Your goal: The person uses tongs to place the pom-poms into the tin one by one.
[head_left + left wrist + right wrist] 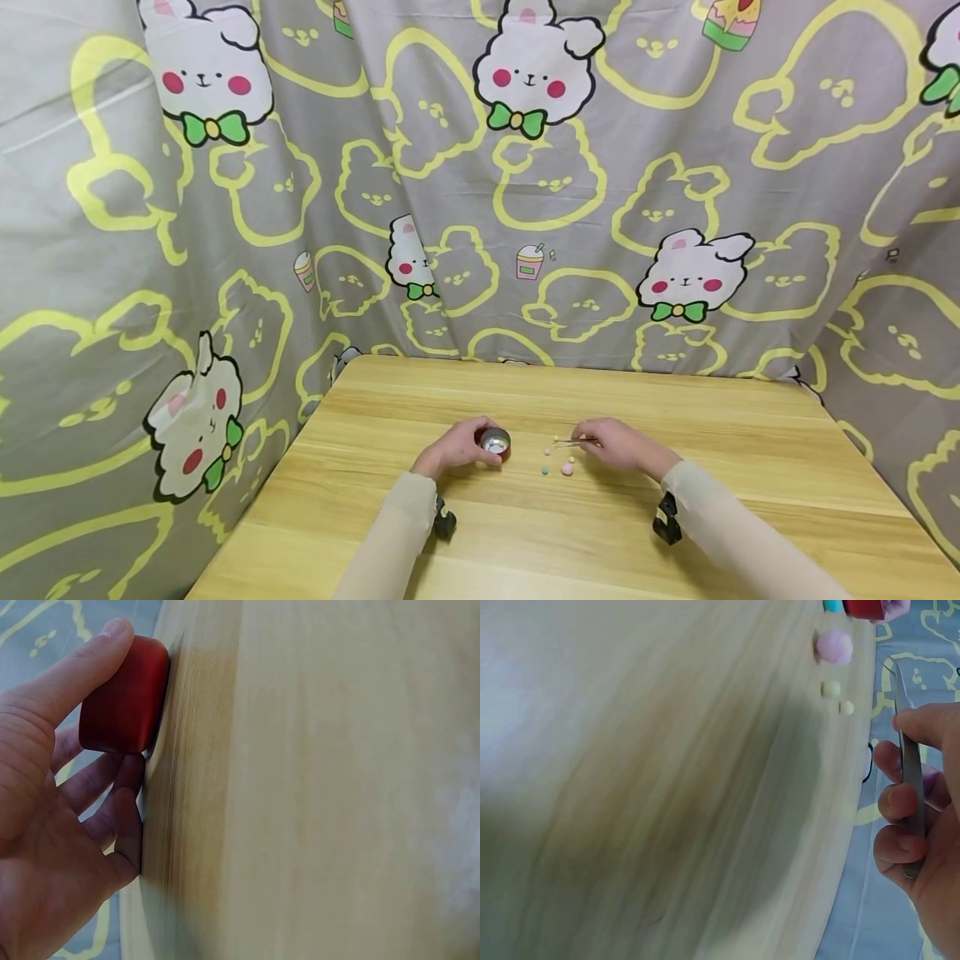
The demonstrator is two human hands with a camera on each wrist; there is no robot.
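Note:
My left hand (459, 444) holds a small red cup (127, 697) at its side, thumb on one side and fingers on the other. The cup is round with a shiny silver inside, and it stands upright on the wooden table. In my right hand (617, 444) is a pair of metal tweezers (910, 776), gripped along its length with the tips pointing left toward the cup. Below and around the tips lie several small pom-poms: a larger pink one (567, 469), a teal one (544, 471), a pale pink one (547, 452) and yellow ones (830, 688).
The wooden table (675, 533) reaches back to a grey curtain (450, 192) with rabbit prints, which also hangs along both sides. Black camera mounts (444, 520) are strapped at both wrists, over light sleeves.

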